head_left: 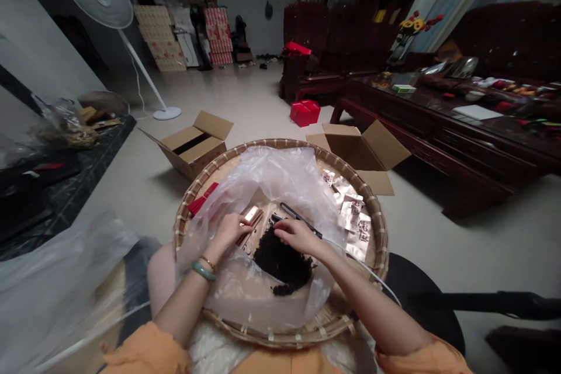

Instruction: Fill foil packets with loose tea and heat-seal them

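My left hand (pixel 231 230), with a green bangle at the wrist, has its fingers closed on a gold foil packet (pixel 252 214) at the left of a heap of dark loose tea leaves (pixel 280 260). Over the top of that heap, my right hand (pixel 298 235) has thumb and fingers pinched together; what is between them is too small to tell. A long black tool (pixel 300 220) lies just behind the right hand. The heap rests on a clear plastic bag (pixel 245 298) inside a round woven bamboo tray (pixel 276 339).
Printed gold packets (pixel 352 212) lie at the tray's right, red packets (pixel 204 198) at its left. A white cord (pixel 379 280) crosses the right rim. Open cardboard boxes (pixel 385 149) (pixel 193 143) stand behind. A dark table (pixel 438 140) is at right, a fan (pixel 166 113) at back left.
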`<state>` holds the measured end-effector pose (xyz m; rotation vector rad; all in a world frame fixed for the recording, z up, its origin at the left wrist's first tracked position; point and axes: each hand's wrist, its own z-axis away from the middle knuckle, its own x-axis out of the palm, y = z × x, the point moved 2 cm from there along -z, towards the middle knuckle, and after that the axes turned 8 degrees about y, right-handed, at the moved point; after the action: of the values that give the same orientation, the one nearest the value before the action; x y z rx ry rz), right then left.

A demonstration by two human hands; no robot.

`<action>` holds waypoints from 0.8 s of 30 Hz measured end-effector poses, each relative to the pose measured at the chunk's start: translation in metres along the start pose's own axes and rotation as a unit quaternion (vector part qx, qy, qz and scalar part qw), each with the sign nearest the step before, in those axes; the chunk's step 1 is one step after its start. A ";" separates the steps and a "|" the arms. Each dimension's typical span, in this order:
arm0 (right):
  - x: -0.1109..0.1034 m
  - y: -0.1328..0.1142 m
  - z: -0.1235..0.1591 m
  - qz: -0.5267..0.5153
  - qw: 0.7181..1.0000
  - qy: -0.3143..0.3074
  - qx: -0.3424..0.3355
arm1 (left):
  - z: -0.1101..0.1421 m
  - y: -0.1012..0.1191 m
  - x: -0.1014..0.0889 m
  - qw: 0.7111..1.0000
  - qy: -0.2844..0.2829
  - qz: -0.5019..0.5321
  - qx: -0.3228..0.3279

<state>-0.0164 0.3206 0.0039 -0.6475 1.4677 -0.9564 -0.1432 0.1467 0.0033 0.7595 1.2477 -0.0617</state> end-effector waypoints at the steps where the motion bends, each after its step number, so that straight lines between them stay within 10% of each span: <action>1: 0.005 0.003 -0.002 -0.020 1.000 -0.012 0.016 | 0.000 0.000 0.000 1.000 0.001 0.007 0.002; 4: 0.006 0.011 -0.008 -0.131 0.986 0.023 0.097 | 0.004 0.005 0.000 0.997 0.055 0.035 0.047; 8: -0.011 0.010 -0.012 -0.320 0.920 0.133 0.182 | 0.023 0.026 -0.007 0.932 0.199 0.108 0.282; 12: -0.017 -0.001 -0.009 -0.372 0.914 0.057 0.150 | 0.044 0.044 -0.007 0.869 0.225 0.129 0.421; 16: -0.006 -0.008 0.001 -0.357 0.932 0.054 0.042 | 0.050 0.046 0.002 0.885 0.254 0.287 0.266; 19: 0.000 -0.015 0.012 -0.263 0.957 0.109 -0.048 | 0.052 0.046 0.012 0.873 0.172 0.451 0.073; 24: -0.003 -0.032 0.027 0.047 0.963 0.184 -0.193 | 0.056 0.048 0.014 0.889 0.098 0.448 0.002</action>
<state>0.0059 0.3015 0.0340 -0.6962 2.0279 -0.7456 -0.0709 0.1577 0.0202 1.3058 0.9762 0.7855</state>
